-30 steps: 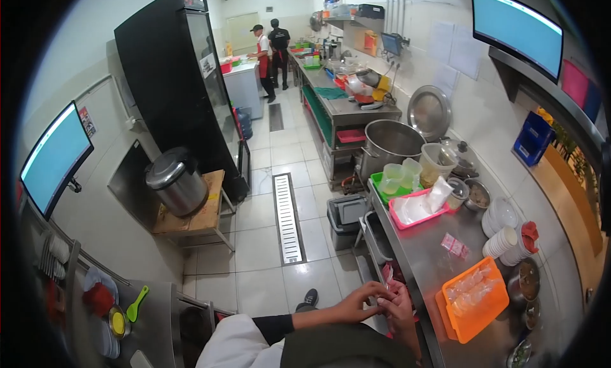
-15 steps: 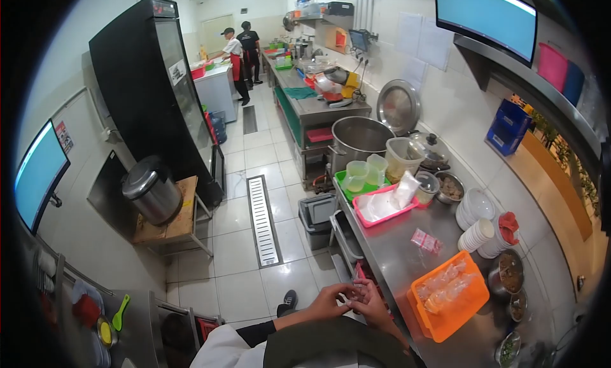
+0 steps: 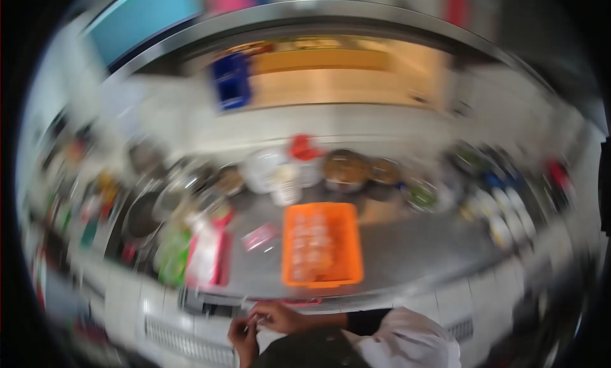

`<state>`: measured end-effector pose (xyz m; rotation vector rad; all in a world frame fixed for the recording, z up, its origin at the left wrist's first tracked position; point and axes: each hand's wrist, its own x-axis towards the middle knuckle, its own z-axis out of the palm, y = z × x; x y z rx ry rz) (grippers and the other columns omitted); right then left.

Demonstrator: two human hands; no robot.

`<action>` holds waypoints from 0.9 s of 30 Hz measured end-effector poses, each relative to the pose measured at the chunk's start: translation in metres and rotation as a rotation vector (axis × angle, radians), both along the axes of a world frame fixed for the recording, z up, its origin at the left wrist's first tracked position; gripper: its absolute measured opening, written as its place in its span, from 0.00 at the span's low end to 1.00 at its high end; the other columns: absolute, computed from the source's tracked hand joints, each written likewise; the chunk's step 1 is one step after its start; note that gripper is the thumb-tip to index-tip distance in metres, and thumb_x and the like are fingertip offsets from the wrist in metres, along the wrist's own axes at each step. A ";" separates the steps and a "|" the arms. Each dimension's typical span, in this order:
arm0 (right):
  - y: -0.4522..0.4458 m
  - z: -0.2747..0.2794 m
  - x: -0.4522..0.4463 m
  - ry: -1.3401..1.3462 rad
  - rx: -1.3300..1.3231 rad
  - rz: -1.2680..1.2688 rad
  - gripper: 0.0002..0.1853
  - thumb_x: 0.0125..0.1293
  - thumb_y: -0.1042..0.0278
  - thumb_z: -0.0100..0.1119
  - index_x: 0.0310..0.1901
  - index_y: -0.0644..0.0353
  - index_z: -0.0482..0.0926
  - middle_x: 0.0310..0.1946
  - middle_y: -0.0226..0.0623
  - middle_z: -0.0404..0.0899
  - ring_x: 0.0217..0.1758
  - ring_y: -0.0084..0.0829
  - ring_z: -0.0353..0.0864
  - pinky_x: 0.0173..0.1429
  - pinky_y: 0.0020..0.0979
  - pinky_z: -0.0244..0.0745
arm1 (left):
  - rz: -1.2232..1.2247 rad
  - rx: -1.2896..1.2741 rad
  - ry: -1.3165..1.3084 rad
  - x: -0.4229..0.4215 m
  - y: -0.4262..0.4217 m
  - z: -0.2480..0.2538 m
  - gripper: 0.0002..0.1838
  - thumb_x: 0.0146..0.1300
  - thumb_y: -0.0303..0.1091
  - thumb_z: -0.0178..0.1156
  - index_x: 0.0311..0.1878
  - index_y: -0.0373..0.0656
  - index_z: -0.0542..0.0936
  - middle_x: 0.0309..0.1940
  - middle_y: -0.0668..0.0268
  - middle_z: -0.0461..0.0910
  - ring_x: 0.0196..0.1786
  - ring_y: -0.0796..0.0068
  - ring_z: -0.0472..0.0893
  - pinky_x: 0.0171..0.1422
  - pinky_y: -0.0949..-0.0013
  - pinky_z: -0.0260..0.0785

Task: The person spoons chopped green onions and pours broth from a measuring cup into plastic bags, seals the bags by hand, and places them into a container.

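Observation:
My left hand [image 3: 242,337] and my right hand [image 3: 275,317] are close together at the counter's front edge, low in the view. The fingers of both are bent and pinched. Something small and pale may be between the fingertips, but blur hides what it is. Beyond them on the steel counter [image 3: 401,247] sits an orange plastic basket [image 3: 353,253] holding filled clear plastic bags [image 3: 310,244]. Left of it lies a small pink-and-clear packet [image 3: 259,237]. A pink tray [image 3: 223,260] with white contents stands farther left.
Stacked white bowls [image 3: 286,187] and metal pots of food [image 3: 345,171] line the back wall. A large stockpot [image 3: 143,215] is at the left; white bottle-like shapes [image 3: 509,215] stand right. A shelf [image 3: 318,10] overhangs a serving opening [image 3: 344,82].
My view has swung right, from along the kitchen aisle to facing the counter, and is blurred. Both hands stay close together with fingers pinched, and now appear farther left in view.

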<state>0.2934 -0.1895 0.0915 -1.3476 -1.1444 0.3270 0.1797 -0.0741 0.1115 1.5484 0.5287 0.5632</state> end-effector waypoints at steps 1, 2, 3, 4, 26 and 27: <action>-0.003 0.004 0.010 -0.019 -0.041 -0.054 0.12 0.57 0.82 0.55 0.44 0.61 0.74 0.42 0.41 0.73 0.44 0.38 0.77 0.47 0.35 0.72 | -0.077 0.075 -0.035 0.009 0.009 0.001 0.04 0.57 0.22 0.65 0.34 0.36 0.79 0.32 0.64 0.77 0.31 0.77 0.78 0.33 0.76 0.73; -0.012 0.015 0.014 -0.031 -0.084 -0.106 0.09 0.57 0.82 0.54 0.40 0.62 0.73 0.40 0.42 0.72 0.43 0.41 0.76 0.46 0.36 0.71 | -0.132 0.193 -0.198 0.022 0.028 -0.029 0.09 0.56 0.25 0.68 0.35 0.39 0.76 0.26 0.70 0.74 0.25 0.81 0.73 0.29 0.79 0.64; -0.023 0.027 0.017 -0.054 -0.122 -0.220 0.08 0.56 0.82 0.54 0.38 0.62 0.72 0.38 0.43 0.72 0.42 0.42 0.76 0.46 0.37 0.70 | -0.200 0.215 -0.139 0.030 0.042 -0.043 0.08 0.57 0.23 0.66 0.35 0.39 0.75 0.25 0.71 0.73 0.27 0.81 0.73 0.29 0.78 0.64; -0.035 0.043 0.011 -0.062 -0.171 -0.320 0.07 0.55 0.81 0.54 0.37 0.62 0.71 0.37 0.43 0.71 0.42 0.43 0.75 0.46 0.37 0.70 | -0.337 0.054 -0.119 0.037 0.038 -0.032 0.06 0.54 0.19 0.62 0.35 0.37 0.79 0.27 0.69 0.72 0.28 0.81 0.73 0.29 0.78 0.63; -0.100 0.030 -0.260 0.391 -0.587 -1.994 0.16 0.45 0.80 0.62 0.37 0.58 0.70 0.41 0.40 0.74 0.44 0.48 0.77 0.42 0.43 0.71 | -2.116 0.744 -0.478 0.018 -0.114 0.024 0.11 0.49 0.23 0.61 0.38 0.37 0.84 0.41 0.56 0.75 0.41 0.62 0.79 0.42 0.69 0.73; -0.097 0.033 -0.272 0.373 -0.621 -1.984 0.16 0.46 0.80 0.63 0.37 0.58 0.70 0.40 0.39 0.74 0.43 0.47 0.76 0.41 0.43 0.70 | -2.146 0.756 -0.497 0.011 -0.118 0.021 0.11 0.49 0.24 0.62 0.39 0.36 0.83 0.41 0.55 0.75 0.42 0.60 0.79 0.43 0.67 0.73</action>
